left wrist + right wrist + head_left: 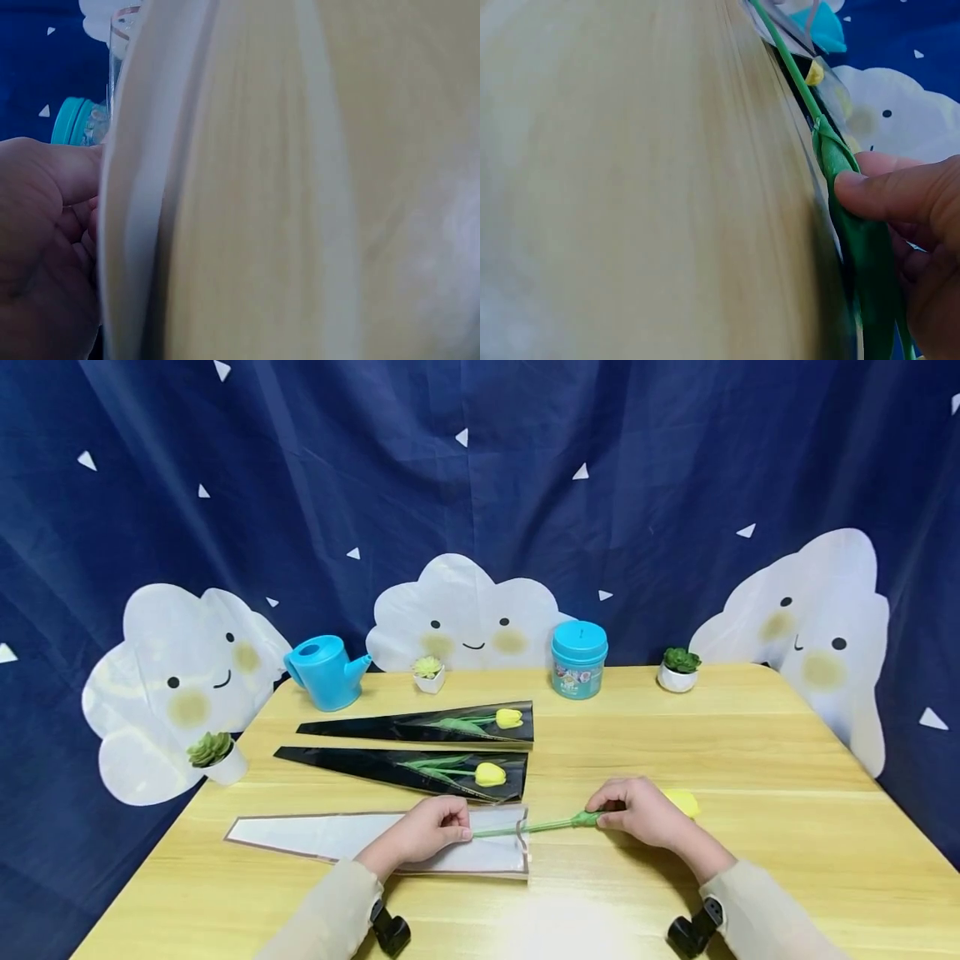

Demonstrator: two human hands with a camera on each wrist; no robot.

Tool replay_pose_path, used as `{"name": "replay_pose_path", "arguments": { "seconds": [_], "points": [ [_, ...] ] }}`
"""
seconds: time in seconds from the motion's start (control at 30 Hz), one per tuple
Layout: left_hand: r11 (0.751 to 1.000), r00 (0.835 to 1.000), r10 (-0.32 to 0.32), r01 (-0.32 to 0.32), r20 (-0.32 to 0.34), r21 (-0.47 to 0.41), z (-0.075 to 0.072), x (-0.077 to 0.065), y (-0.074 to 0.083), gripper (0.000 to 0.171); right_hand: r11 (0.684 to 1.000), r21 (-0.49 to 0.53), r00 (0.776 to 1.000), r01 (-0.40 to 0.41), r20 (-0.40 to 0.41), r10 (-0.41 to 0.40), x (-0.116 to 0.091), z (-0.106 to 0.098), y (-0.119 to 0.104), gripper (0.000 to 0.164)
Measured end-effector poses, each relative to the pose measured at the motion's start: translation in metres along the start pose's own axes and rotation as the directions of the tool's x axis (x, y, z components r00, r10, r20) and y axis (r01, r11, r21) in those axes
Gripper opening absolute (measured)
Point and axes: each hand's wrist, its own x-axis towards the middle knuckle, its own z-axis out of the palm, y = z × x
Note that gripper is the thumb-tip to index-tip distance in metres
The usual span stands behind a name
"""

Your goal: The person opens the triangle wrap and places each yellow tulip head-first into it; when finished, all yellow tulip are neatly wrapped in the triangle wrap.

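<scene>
A yellow tulip [682, 802] with a long green stem lies across the front of the table, its bloom partly behind my right hand [637, 810]. That hand pinches it at the green leaves [840, 161] between thumb and fingers. The stem runs left through the mouth of a white flower sleeve [300, 835] with a brownish border. My left hand [429, 831] pinches the sleeve's upper layer, with the stem's end reaching its fingertips. In the left wrist view the sleeve stands against the thumb, and the fingertips are hidden.
Two black sleeves [360, 727] with yellow tulips lie behind. Farther back are a blue watering can [330, 681], a blue lidded tub [579, 660] and small potted succulents [677, 675]. Another potted succulent [225, 764] leans at the table's left edge.
</scene>
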Motion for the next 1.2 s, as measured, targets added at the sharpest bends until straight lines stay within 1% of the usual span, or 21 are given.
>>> {"name": "replay_pose_path", "arguments": {
  "seconds": [0.07, 0.2, 0.33, 0.53, 0.77, 0.93, 1.1, 1.2],
  "points": [
    [0.999, 1.000, 0.008, -0.008, -0.005, 0.036, 0.000, 0.000, 0.003, 0.020, 1.000, 0.023, 1.000, -0.021, -0.008, 0.021, -0.002, 0.001, -0.003, 0.013],
    [0.994, 0.999, 0.039, -0.037, -0.015, 0.100, -0.001, 0.001, 0.009, 0.022, 0.996, 0.083, 0.999, -0.035, -0.018, 0.037, -0.004, 0.006, -0.009, 0.012],
    [0.991, 0.999, 0.043, -0.040, -0.022, 0.128, -0.001, 0.002, 0.012, 0.022, 0.993, 0.109, 0.998, -0.040, -0.035, 0.044, -0.003, 0.012, -0.015, 0.012],
    [0.994, 0.998, 0.049, -0.045, -0.031, 0.101, 0.001, 0.002, 0.011, 0.020, 0.995, 0.093, 0.997, -0.044, -0.054, 0.049, 0.000, 0.024, -0.022, 0.014],
    [0.996, 0.998, 0.051, -0.048, -0.036, 0.071, 0.002, 0.003, 0.011, 0.020, 0.992, 0.109, 0.996, -0.064, -0.061, 0.071, 0.007, 0.035, -0.031, 0.014],
    [0.997, 0.998, 0.051, -0.049, -0.039, 0.057, 0.004, 0.003, 0.012, 0.020, 0.990, 0.122, 0.995, -0.068, -0.067, 0.077, 0.009, 0.041, -0.037, 0.015],
    [0.997, 0.997, 0.064, -0.062, -0.044, 0.043, 0.007, 0.005, 0.013, 0.019, 0.991, 0.104, 0.994, -0.079, -0.072, 0.087, 0.013, 0.045, -0.042, 0.014],
    [0.998, 0.997, 0.060, -0.059, -0.040, 0.029, 0.007, 0.005, 0.015, 0.019, 0.991, 0.104, 0.993, -0.079, -0.074, 0.087, 0.015, 0.048, -0.045, 0.014]
  ]
}}
